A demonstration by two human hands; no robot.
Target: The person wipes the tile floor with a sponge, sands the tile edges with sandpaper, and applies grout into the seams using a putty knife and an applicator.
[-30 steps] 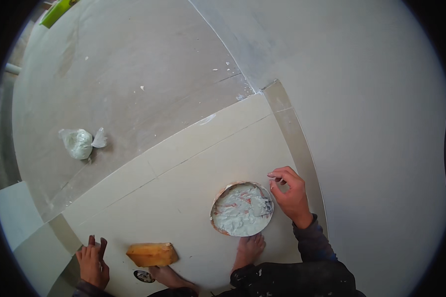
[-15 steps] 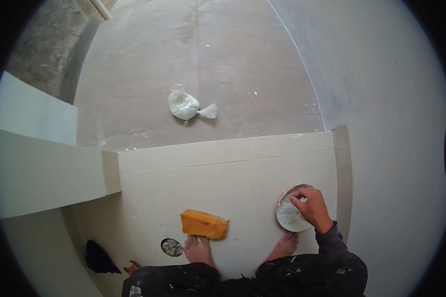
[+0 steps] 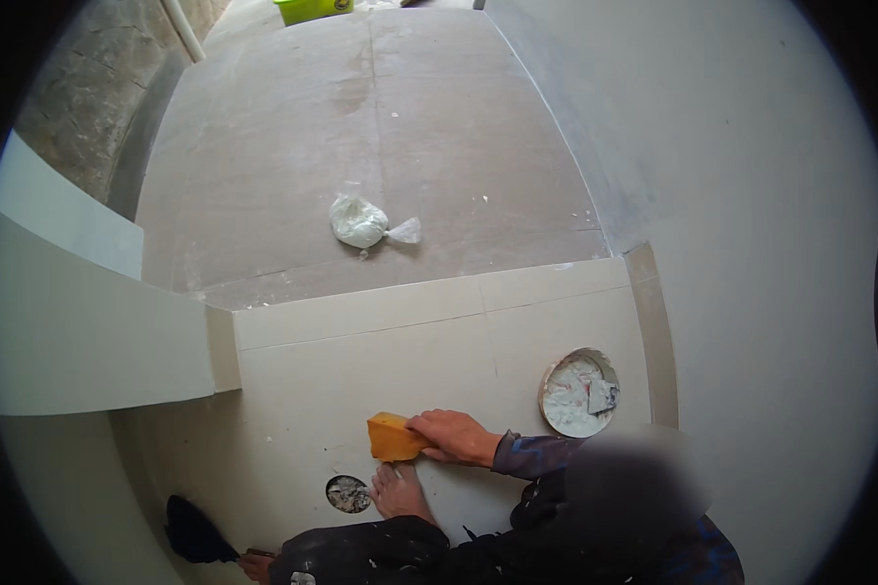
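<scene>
Right hand (image 3: 456,437) now half-curled around block (image 3: 391,438)

7 o'clock: orange sponge (image 3: 390,441), matt, foam-like. 4 o'clock: white paste (image 3: 564,395), lumpy, ridged. 10 o'clock: plastic bag (image 3: 361,224), clear, thin, crinkled. 12 o'clock: floor tiles (image 3: 439,122), smooth, dusty-dull. 3 o'clock: wall (image 3: 771,292), smooth, matt. 6 o'clock: trousers (image 3: 385,556), dark cloth, white-flecked.

Right forearm (image 3: 541,455) in dark sleeve, running leftward from lower right. Wrist (image 3: 490,448) near straight. Right hand (image 3: 455,436) back uppermost, fingers (image 3: 423,424) leftward, closed in a grip. Left hand (image 3: 257,566) at lower edge, partly hidden; finger pose unclear. Left foot (image 3: 404,495) bare, just below right hand.
</scene>
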